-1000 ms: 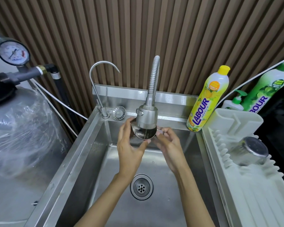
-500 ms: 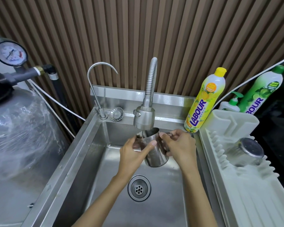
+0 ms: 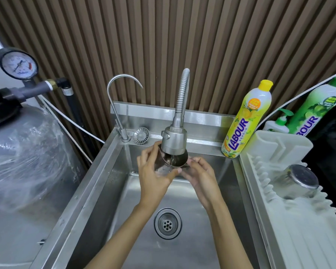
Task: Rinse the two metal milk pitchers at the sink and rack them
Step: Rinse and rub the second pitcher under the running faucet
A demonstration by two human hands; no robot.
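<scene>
A shiny metal milk pitcher (image 3: 174, 160) is held right under the sprayer head of the flexible tap (image 3: 174, 139), above the steel sink (image 3: 105, 187). My left hand (image 3: 153, 171) grips its left side, fingers and thumb curled around the body. My right hand (image 3: 199, 174) holds its right side, where the handle is hidden behind my fingers. The sprayer head covers the pitcher's top. A second metal pitcher (image 3: 297, 181) lies upside down on the white dish rack (image 3: 291, 226) at the right.
A thin gooseneck tap (image 3: 120, 105) and a loose strainer (image 3: 141, 135) stand at the sink's back left. Yellow (image 3: 246, 121) and green (image 3: 316, 107) detergent bottles and a pump bottle (image 3: 279, 123) stand behind the rack. A wrapped tank (image 3: 23, 156) with a gauge (image 3: 17, 64) is left. The drain (image 3: 167, 223) lies below.
The pitcher was lowered and turned upright under the tap half a second ago; now both hands have lifted it back up close against the sprayer head.
</scene>
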